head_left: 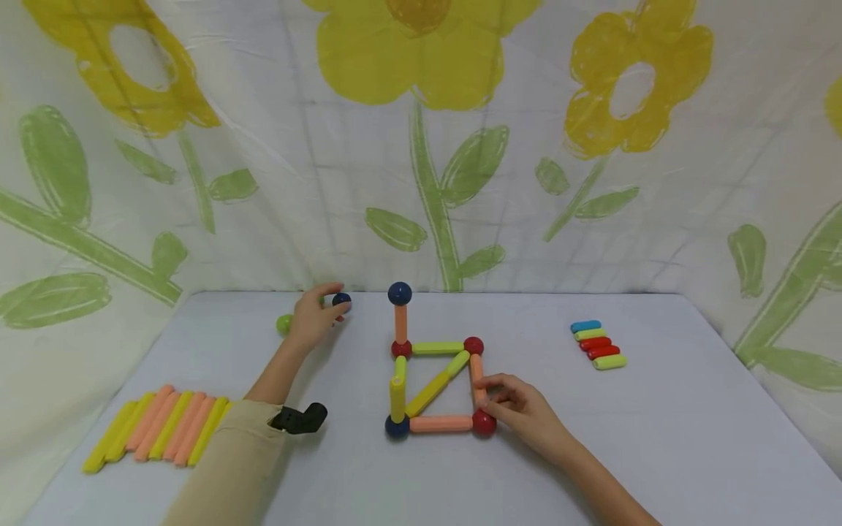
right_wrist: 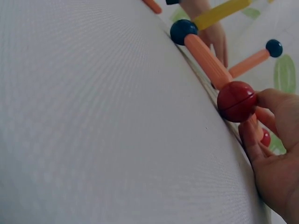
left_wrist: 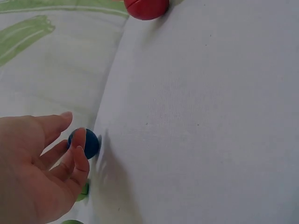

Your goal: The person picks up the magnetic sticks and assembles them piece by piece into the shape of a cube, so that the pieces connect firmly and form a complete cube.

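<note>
Your right hand [head_left: 524,413] pinches an orange stick [head_left: 476,369] between thumb and fingertips, close to the front red ball [head_left: 484,424], apparently to steady that corner. The frame [head_left: 442,424] lies mid-table, and its slanting yellow stick [head_left: 429,395] probably braces the square. Your left hand [head_left: 312,318] is at the table's back, thumb and fingers parted and gently bent about a loose blue ball [head_left: 341,299]; the spread seems to suit its roundness, but you can't tell here whether they touch it. A green ball [head_left: 284,324] sits just beside that hand. Spare long sticks [head_left: 156,427] lie side by side at your left, seemingly for easy picking.
</note>
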`<action>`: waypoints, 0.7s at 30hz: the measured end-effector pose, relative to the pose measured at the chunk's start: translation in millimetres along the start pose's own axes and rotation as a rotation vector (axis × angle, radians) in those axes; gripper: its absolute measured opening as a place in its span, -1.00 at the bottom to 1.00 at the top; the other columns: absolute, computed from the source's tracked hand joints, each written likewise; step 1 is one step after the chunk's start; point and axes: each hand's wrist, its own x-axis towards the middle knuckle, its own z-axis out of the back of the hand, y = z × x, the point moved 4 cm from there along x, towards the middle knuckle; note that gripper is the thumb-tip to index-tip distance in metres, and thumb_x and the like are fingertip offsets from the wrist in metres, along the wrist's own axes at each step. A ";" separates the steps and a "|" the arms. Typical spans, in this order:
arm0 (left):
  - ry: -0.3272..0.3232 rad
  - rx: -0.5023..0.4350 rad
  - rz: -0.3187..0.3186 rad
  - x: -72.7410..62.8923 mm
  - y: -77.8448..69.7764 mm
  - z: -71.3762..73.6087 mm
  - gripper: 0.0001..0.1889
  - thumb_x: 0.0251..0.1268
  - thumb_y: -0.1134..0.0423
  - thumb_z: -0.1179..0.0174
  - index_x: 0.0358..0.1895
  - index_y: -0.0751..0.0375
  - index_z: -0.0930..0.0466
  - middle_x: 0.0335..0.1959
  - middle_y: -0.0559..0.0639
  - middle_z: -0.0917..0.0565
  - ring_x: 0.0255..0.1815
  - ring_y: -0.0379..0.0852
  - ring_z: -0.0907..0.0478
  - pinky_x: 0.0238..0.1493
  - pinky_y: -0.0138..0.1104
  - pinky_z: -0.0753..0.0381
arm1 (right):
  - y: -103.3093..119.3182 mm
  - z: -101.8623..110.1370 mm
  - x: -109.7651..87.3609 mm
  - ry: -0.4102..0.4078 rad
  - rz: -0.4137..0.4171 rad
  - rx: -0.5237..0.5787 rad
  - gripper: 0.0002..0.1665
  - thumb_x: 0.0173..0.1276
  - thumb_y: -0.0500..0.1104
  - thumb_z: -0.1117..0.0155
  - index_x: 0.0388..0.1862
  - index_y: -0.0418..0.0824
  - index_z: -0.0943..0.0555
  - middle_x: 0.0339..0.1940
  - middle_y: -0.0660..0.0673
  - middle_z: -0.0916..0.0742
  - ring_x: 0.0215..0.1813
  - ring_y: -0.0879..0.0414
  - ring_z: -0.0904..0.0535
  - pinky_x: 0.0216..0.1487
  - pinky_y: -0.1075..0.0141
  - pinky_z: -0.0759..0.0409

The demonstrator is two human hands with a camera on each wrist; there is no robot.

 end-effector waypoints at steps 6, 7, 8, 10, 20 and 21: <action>0.014 0.055 0.023 9.0 12.2 -7.2 -0.51 0.53 0.34 -0.27 0.43 0.41 -0.50 0.44 0.43 -0.49 -0.36 -0.22 -0.69 -0.31 -0.53 -0.52 | 1.7 -0.5 0.4 0.004 0.004 0.005 -0.57 0.58 -0.13 -0.32 0.31 -0.30 -0.59 -0.07 -0.20 -0.67 -0.16 0.12 -0.63 -0.10 0.43 -0.66; 0.015 0.057 0.026 9.3 13.9 -8.5 -0.52 0.52 0.34 -0.27 0.42 0.41 -0.51 0.43 0.44 -0.49 -0.37 -0.26 -0.66 -0.30 -0.52 -0.51 | 2.2 -0.4 0.4 0.005 0.009 0.008 -0.57 0.58 -0.13 -0.32 0.31 -0.31 -0.58 -0.07 -0.20 -0.67 -0.16 0.12 -0.63 -0.10 0.43 -0.66; 0.016 0.056 0.029 9.4 15.4 -9.6 -0.52 0.52 0.34 -0.27 0.42 0.41 -0.51 0.43 0.44 -0.49 -0.38 -0.27 -0.64 -0.30 -0.51 -0.51 | 3.0 -0.3 0.3 0.006 0.014 0.010 -0.56 0.59 -0.14 -0.31 0.31 -0.33 -0.58 -0.08 -0.20 -0.67 -0.16 0.12 -0.63 -0.11 0.43 -0.65; 0.011 0.055 0.030 9.2 17.4 -11.4 -0.52 0.52 0.34 -0.27 0.41 0.41 -0.51 0.43 0.44 -0.49 -0.37 -0.26 -0.64 -0.29 -0.50 -0.50 | 3.5 0.1 0.2 0.005 0.016 0.010 -0.57 0.59 -0.14 -0.31 0.31 -0.33 -0.58 -0.07 -0.20 -0.67 -0.16 0.13 -0.62 -0.11 0.43 -0.65; -0.059 -0.050 0.011 -5.9 9.1 -12.9 -0.54 0.50 0.32 -0.28 0.38 0.42 -0.55 0.37 0.43 -0.54 -0.30 -0.21 -0.64 -0.31 -0.55 -0.55 | 1.2 1.3 0.0 -0.004 0.007 0.009 -0.57 0.58 -0.15 -0.32 0.32 -0.31 -0.58 -0.02 -0.18 -0.67 -0.14 0.12 -0.63 -0.07 0.43 -0.66; -0.067 -0.075 0.009 -9.3 6.9 -13.1 -0.54 0.50 0.32 -0.29 0.38 0.42 -0.55 0.36 0.42 -0.56 -0.31 -0.24 -0.64 -0.31 -0.55 -0.56 | 1.2 1.3 -0.2 -0.007 0.009 0.008 -0.57 0.58 -0.15 -0.32 0.31 -0.31 -0.58 -0.03 -0.18 -0.67 -0.14 0.12 -0.63 -0.07 0.43 -0.66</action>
